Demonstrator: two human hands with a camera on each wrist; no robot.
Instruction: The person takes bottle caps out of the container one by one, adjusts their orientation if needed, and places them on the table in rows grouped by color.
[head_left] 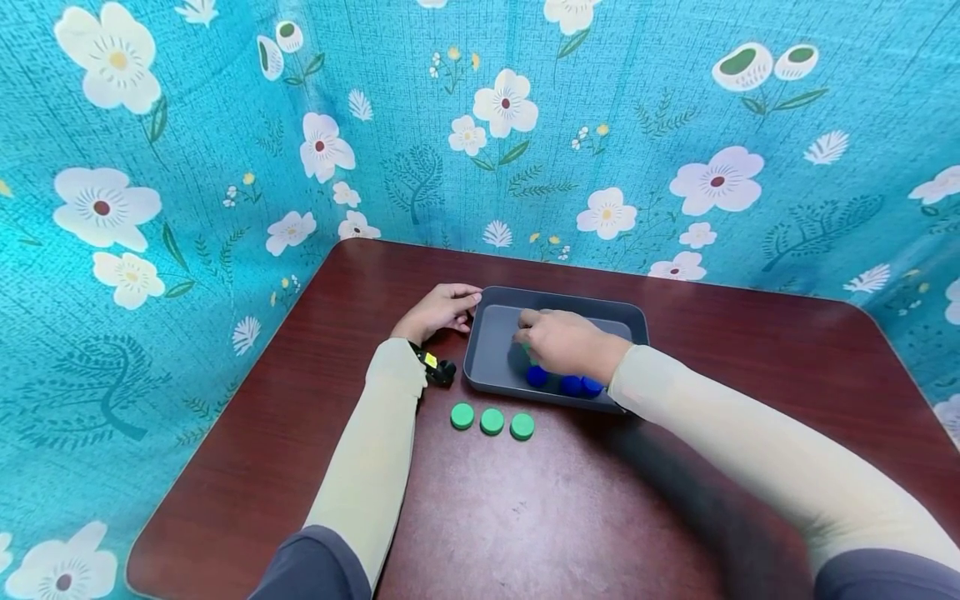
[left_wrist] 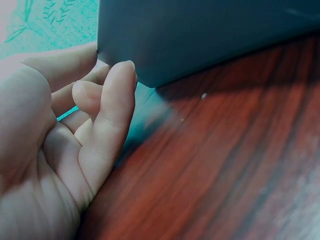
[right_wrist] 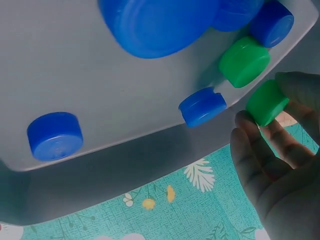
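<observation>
In the head view my left hand [head_left: 442, 312] is at the far left corner of a dark grey tray [head_left: 491, 333], its thumb and fingertips gripping the rim. The left wrist view shows its fingers bent against the tray's outer wall [left_wrist: 200, 40]. My right hand [head_left: 566, 343] is over the inside of the tray. Between thumb and fingers it pinches a green bottle cap [right_wrist: 267, 102]. Another green cap [right_wrist: 245, 61] lies in the tray near it, among several blue caps [right_wrist: 202, 107]. In the head view the right hand hides part of the tray's contents.
Three green caps [head_left: 492, 422] lie in a row on the dark red wooden table [head_left: 480, 517], in front of the tray. A black wrist camera [head_left: 441, 372] sits at my left wrist. A turquoise flowered curtain [head_left: 420, 125] hangs around the table's back and sides.
</observation>
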